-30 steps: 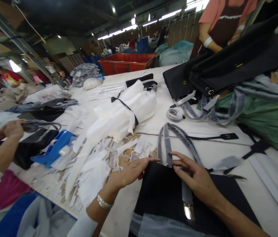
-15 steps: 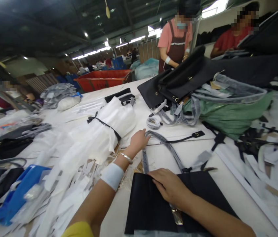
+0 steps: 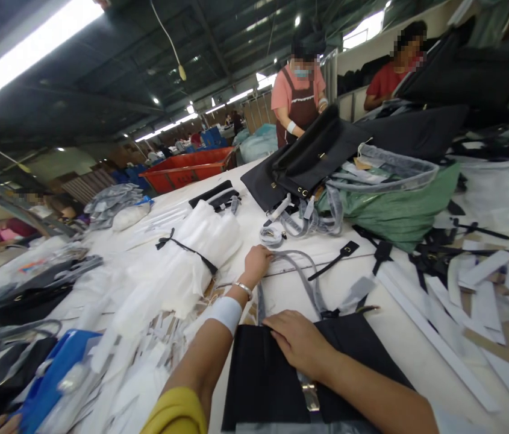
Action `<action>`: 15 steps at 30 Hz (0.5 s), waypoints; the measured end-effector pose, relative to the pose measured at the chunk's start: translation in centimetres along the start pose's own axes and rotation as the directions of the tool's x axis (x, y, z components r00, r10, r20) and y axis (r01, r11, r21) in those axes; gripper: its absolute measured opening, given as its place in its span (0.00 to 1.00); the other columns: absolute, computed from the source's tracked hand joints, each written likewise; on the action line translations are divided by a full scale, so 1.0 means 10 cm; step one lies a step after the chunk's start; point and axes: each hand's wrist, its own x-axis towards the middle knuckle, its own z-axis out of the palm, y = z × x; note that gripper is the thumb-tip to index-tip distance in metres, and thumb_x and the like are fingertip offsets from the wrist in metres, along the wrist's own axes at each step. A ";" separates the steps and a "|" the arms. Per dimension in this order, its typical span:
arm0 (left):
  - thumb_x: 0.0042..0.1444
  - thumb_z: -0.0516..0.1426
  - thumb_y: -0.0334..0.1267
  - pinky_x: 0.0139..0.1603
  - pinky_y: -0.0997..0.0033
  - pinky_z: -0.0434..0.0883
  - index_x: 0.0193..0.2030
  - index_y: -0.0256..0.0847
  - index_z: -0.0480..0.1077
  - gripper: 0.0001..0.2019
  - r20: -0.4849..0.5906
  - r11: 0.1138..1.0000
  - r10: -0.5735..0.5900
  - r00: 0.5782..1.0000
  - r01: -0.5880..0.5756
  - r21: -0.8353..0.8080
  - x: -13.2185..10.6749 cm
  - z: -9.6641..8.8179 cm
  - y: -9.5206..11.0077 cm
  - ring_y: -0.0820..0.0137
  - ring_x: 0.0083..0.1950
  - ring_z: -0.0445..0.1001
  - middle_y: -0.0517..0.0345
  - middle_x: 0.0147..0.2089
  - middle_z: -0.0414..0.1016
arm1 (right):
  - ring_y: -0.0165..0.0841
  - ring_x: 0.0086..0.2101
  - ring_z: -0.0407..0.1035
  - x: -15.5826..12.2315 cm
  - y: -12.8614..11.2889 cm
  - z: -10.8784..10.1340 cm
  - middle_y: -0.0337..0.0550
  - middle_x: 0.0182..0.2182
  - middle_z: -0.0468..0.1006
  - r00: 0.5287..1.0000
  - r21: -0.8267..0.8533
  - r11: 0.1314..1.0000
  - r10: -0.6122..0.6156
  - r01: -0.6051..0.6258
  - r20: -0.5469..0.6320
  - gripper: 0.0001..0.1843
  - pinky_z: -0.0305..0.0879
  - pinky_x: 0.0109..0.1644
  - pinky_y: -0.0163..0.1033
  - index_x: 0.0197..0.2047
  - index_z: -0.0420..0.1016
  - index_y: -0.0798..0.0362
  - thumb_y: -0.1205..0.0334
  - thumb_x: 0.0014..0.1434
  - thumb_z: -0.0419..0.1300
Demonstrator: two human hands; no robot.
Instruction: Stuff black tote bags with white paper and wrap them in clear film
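A flat black bag (image 3: 263, 380) lies on the white table (image 3: 421, 361) right in front of me. Its grey wrapped handle (image 3: 302, 268) loops away from its top edge. My left hand (image 3: 258, 263) reaches forward and closes round the far end of that handle. My right hand (image 3: 298, 342) lies flat on the bag's top edge, fingers stretched out, pressing it down. A metal clasp (image 3: 310, 396) shows on the bag below my right wrist.
A white bundle tied with black ribbon (image 3: 191, 253) and paper scraps lie at the left. Black bags (image 3: 308, 160) and a green sack (image 3: 399, 208) are piled beyond. Loose black straps (image 3: 335, 259) and white strips (image 3: 435, 343) cover the right. Two people stand at the far side.
My left hand left the bag's edge, reached forward and took hold of the handle loop. The right hand stayed pressed on the bag. My view tilted up.
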 end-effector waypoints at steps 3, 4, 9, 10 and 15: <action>0.63 0.59 0.31 0.62 0.60 0.66 0.47 0.37 0.79 0.09 -0.051 0.999 -0.030 0.998 0.029 -0.012 -0.01 0.00 0.02 0.54 0.61 0.67 0.44 0.57 0.71 | 0.42 0.49 0.72 0.01 0.08 -0.01 0.51 0.49 0.79 0.999 -0.046 0.998 0.033 -0.034 -0.033 0.21 0.66 0.57 0.49 0.59 0.72 0.57 0.69 0.65 0.51; 0.62 0.59 0.30 0.63 0.59 0.65 0.49 0.37 0.78 0.10 -0.060 0.999 -0.038 0.997 0.036 -0.032 -0.03 -0.01 0.03 0.54 0.62 0.66 0.43 0.59 0.70 | 0.43 0.49 0.72 0.02 0.10 -0.02 0.52 0.48 0.79 0.998 -0.053 0.998 0.045 -0.047 -0.037 0.22 0.66 0.57 0.50 0.61 0.70 0.58 0.68 0.66 0.51; 0.65 0.59 0.32 0.62 0.58 0.67 0.63 0.28 0.66 0.21 -0.057 0.977 -0.057 0.997 0.044 -0.210 -0.29 -0.19 0.09 0.56 0.58 0.71 0.36 0.60 0.70 | 0.44 0.49 0.72 0.01 0.15 -0.07 0.55 0.49 0.78 0.998 -0.040 0.998 0.057 -0.058 -0.029 0.25 0.66 0.58 0.52 0.66 0.63 0.59 0.60 0.70 0.49; 0.66 0.58 0.33 0.61 0.60 0.69 0.63 0.28 0.66 0.20 -0.049 0.966 -0.048 0.998 0.034 -0.255 -0.42 -0.28 0.11 0.58 0.56 0.73 0.37 0.59 0.71 | 0.45 0.52 0.70 0.01 0.14 -0.07 0.55 0.53 0.76 0.999 -0.036 0.998 0.040 -0.041 -0.029 0.25 0.64 0.60 0.53 0.67 0.63 0.59 0.58 0.70 0.49; 0.69 0.56 0.38 0.56 0.70 0.72 0.59 0.35 0.70 0.16 -0.020 0.883 -0.003 1.000 -0.006 -0.469 -1.76 -0.93 0.10 0.65 0.53 0.76 0.48 0.56 0.76 | 0.46 0.66 0.52 -0.01 0.06 -0.04 0.48 0.70 0.55 0.957 -0.064 0.956 -0.282 0.286 0.059 0.29 0.51 0.69 0.58 0.69 0.61 0.49 0.49 0.68 0.54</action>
